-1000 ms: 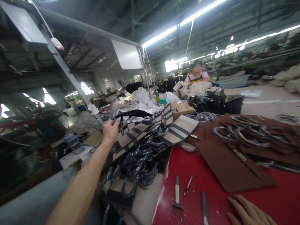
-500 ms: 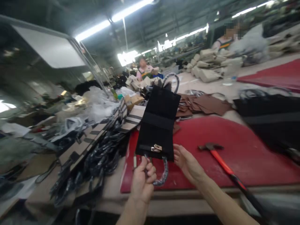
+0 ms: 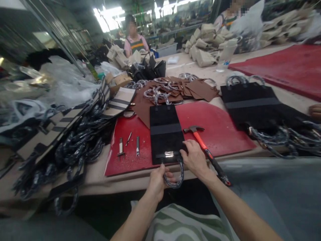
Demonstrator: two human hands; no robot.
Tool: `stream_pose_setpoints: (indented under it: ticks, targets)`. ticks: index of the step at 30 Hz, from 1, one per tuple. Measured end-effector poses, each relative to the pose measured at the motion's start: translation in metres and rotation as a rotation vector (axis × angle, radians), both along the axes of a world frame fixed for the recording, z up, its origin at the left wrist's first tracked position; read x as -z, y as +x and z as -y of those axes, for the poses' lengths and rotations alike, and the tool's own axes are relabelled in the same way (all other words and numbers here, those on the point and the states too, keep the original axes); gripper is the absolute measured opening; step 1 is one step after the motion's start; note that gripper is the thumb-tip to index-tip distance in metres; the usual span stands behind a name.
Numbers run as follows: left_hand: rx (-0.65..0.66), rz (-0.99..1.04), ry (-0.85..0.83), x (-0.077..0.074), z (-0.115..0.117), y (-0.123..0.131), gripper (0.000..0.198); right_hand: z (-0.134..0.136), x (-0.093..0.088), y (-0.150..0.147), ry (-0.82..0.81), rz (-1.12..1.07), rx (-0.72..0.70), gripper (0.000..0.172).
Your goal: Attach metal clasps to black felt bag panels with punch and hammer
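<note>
The black bag panel [image 3: 165,134] lies flat on the red mat [image 3: 225,134] at centre frame, its long axis running up-frame, away from both hands at its near end. The left hand [image 3: 158,177] curls its fingers tight round the wrapped handle [image 3: 178,177]. The right hand [image 3: 195,160], fingers together, presses the panel's lower right corner beside the hammer [image 3: 204,147]. Half a second earlier the panel hung upright in the air

The black bag panel [image 3: 165,134] is lying flat on the red mat [image 3: 225,134], with a greyish band running across its middle. There's a little silver clasp [image 3: 169,154] at the near edge, and the wrapped handle [image 3: 180,175] loops out past it.
</note>
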State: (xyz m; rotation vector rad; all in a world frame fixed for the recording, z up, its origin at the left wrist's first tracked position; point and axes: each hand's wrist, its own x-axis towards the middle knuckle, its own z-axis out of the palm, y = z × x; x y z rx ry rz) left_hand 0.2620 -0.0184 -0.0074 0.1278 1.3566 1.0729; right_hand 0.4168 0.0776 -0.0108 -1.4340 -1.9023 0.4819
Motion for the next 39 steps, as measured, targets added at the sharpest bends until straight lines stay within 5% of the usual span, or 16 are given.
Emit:
stream_pose_setpoints:
  ticks: [6, 12, 16, 21, 25, 29, 34, 39]
  targets:
    - [-0.018, 0.014, 0.052, 0.008, -0.002, 0.005, 0.032, -0.002, 0.003, -0.02, 0.018, 0.304, -0.372, 0.055]
    - [-0.006, 0.011, 0.101, 0.012, -0.004, 0.011, 0.04, -0.011, 0.007, -0.02, -0.041, 0.419, -0.485, 0.072]
    - [0.168, -0.083, 0.052, 0.008, 0.001, 0.0, 0.05, -0.01, 0.009, -0.016, -0.01, 0.425, -0.505, 0.07]
    - [0.459, -0.365, 0.107, -0.005, 0.005, -0.062, 0.048, -0.014, 0.017, -0.014, 0.079, 0.402, -0.504, 0.064]
    - [0.377, -0.944, 0.157, -0.025, -0.008, -0.145, 0.032, -0.025, 0.026, -0.011, 0.103, 0.362, -0.562, 0.062]
    - [0.331, -1.545, -0.061, -0.044, -0.036, -0.215, 0.026, -0.028, 0.028, -0.013, 0.114, 0.33, -0.539, 0.063]
    - [0.685, -1.503, -0.219, -0.041, -0.075, -0.241, 0.044, -0.02, 0.016, -0.017, 0.063, 0.365, -0.509, 0.064]
    - [0.723, -1.358, -0.327, -0.03, -0.089, -0.245, 0.031, -0.015, 0.006, -0.02, -0.015, 0.392, -0.495, 0.068]
